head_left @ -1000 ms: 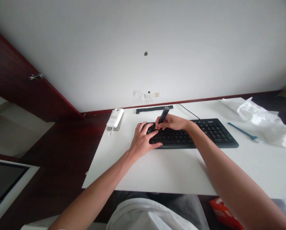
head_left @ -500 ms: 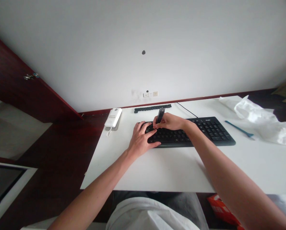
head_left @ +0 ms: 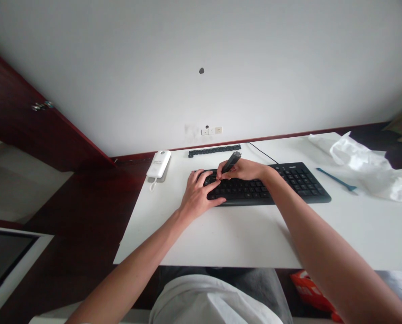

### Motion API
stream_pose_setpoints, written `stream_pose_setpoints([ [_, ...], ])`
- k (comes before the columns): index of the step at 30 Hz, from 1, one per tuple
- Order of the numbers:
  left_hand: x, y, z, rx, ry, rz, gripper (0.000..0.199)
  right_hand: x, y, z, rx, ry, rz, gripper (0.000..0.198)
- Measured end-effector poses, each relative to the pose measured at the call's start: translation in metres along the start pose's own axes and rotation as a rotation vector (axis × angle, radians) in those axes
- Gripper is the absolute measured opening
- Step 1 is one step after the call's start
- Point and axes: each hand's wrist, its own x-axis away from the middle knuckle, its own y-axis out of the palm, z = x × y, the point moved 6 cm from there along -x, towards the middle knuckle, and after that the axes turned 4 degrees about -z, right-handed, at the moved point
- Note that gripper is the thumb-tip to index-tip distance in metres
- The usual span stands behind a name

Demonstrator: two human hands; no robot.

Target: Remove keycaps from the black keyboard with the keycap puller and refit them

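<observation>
A black keyboard (head_left: 255, 191) lies on the white table, partly hidden by my hands. My left hand (head_left: 197, 191) rests over its left end with the fingers spread on the keys and the thumb at the front edge. My right hand (head_left: 239, 170) grips a dark, thick pen-like tool (head_left: 232, 161), held over the upper left keys, its top leaning right. The tool's tip is hidden by my fingers, so its exact kind cannot be told. Behind the keyboard lies a row of loose black keycaps (head_left: 214, 151).
A white power bank (head_left: 159, 164) with a strap lies at the table's left edge. A blue flat-ended tool (head_left: 336, 179) and crumpled white packaging (head_left: 366, 166) lie on the right. The keyboard cable (head_left: 263, 153) runs toward the wall. A dark red door (head_left: 35, 112) stands left.
The pen-like tool in my right hand has tilted further to the right, and the right hand has shifted slightly with it. My left hand stays in place on the keys.
</observation>
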Motion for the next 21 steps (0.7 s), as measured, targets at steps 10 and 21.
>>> stream_pose_setpoints([
  [10,-0.001,-0.001,0.0,-0.018,0.003,0.014,0.056,-0.004,-0.008,0.008,0.027,0.041,0.167,0.02],
  [21,-0.019,-0.001,0.005,-0.027,-0.017,-0.107,0.075,0.006,-0.026,0.008,-0.135,0.063,0.318,0.026],
])
